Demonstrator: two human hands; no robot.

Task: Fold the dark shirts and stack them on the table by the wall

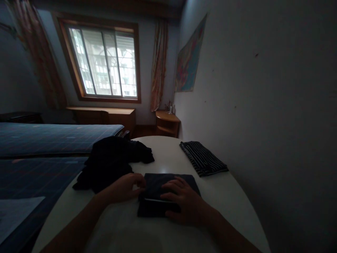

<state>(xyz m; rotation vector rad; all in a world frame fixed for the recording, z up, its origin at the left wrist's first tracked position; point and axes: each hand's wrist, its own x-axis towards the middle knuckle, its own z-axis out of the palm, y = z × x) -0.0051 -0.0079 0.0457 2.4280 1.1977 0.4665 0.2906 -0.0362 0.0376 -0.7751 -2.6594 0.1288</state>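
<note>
A dark folded garment (pixel 158 184) lies on the round white table (pixel 168 154) in front of me. My right hand (pixel 184 203) rests flat on top of it, fingers stretched out toward the left. My left hand (pixel 126 188) touches the garment's left edge with fingers curled against the cloth; whether it grips the edge is unclear in the dim light. A heap of loose black clothing (pixel 110 161) sits just beyond my left hand. A folded striped garment (pixel 202 158) lies at the table's far right, near the wall.
A bed with a blue checked cover (pixel 52 140) runs along the left of the table. The wall (pixel 263 105) stands close on the right. A window (pixel 105 63), wooden desk (pixel 105 116) and corner shelf (pixel 167 123) are at the room's far end.
</note>
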